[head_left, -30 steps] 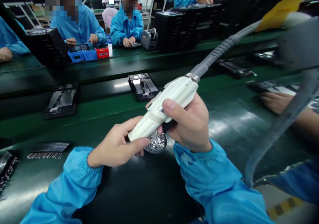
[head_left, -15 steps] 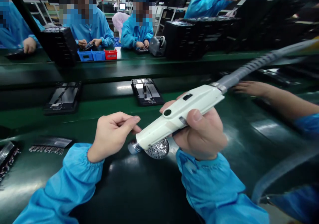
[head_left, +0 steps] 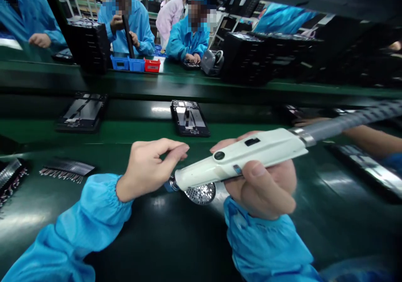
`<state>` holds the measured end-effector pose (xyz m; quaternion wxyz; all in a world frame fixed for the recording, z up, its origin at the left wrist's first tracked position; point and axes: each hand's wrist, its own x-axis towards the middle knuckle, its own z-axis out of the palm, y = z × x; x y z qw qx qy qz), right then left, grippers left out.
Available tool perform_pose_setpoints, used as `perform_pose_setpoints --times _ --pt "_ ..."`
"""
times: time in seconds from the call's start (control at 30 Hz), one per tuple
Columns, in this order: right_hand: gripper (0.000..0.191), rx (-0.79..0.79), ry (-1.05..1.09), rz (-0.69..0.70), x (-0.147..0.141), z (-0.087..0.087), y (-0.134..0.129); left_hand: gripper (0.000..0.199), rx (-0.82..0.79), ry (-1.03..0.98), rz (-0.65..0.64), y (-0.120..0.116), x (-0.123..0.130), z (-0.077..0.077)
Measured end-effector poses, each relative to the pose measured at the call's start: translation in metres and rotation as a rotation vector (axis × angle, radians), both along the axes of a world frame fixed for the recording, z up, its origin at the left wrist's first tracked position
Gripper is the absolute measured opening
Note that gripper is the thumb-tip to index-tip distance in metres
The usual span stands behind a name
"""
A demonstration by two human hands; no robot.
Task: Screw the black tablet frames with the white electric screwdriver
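Note:
My right hand [head_left: 266, 185] is wrapped round a white air gun [head_left: 201, 171], its thumb along the near side. The gun's metal nozzle points down to the left, and a ribbed grey hose [head_left: 351, 121] runs from its back end to the right. My left hand [head_left: 149, 167] is beside the nozzle, thumb and fingers pinched together; anything between them is too small to make out. Under the gun's front shows a round, perforated shiny metal piece [head_left: 201, 193], partly covered by it. Beyond my hands lies an opened tablet-like device [head_left: 190, 119] with its inner parts showing.
Another opened device [head_left: 83, 112] lies further left. Two rows of small dark parts with thin wires [head_left: 67, 168] lie at the left. At the right, a neighbour's arm [head_left: 366, 137] reaches over a dark device [head_left: 367, 169]. Across the line are stacked black trays [head_left: 88, 45] and co-workers.
The air gun has tipped closer to level and its back end has moved right and down with my right hand. My left hand has moved slightly right, still pinched. The view has shifted.

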<state>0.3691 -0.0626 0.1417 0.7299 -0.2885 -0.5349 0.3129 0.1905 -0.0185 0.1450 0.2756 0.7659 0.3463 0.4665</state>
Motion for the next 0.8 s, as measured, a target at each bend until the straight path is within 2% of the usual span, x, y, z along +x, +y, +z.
perform_pose_setpoints --times 0.03,0.1,0.23,0.3,0.43,0.53,0.67,0.8 --pt "0.022 0.003 -0.003 -0.018 0.0 0.0 0.0 0.035 0.082 0.057 0.076 -0.001 -0.001 -0.001" --pt "0.018 0.003 -0.014 -0.052 -0.001 -0.001 0.001 0.042 0.286 0.183 0.129 -0.006 -0.003 -0.005" --pt "0.015 0.027 0.001 -0.132 -0.004 -0.004 0.001 0.024 0.795 0.246 0.023 -0.021 0.006 -0.021" --pt "0.017 0.019 0.009 -0.183 -0.006 -0.005 -0.001 0.019 0.937 0.203 0.029 -0.026 0.016 -0.03" --pt "0.019 -0.006 0.044 -0.249 -0.01 -0.005 -0.009 0.02 1.037 0.106 0.081 -0.027 0.03 -0.038" --pt "0.018 -0.002 0.072 -0.252 -0.011 -0.004 -0.012 0.023 1.039 0.111 0.09 -0.027 0.026 -0.04" --pt "0.014 0.066 0.037 -0.318 -0.006 0.0 -0.008 0.026 1.006 0.224 0.043 -0.026 -0.002 -0.04" --pt "0.014 0.13 0.062 -0.385 -0.002 0.004 -0.004 0.022 1.064 0.278 0.079 -0.023 -0.036 -0.028"
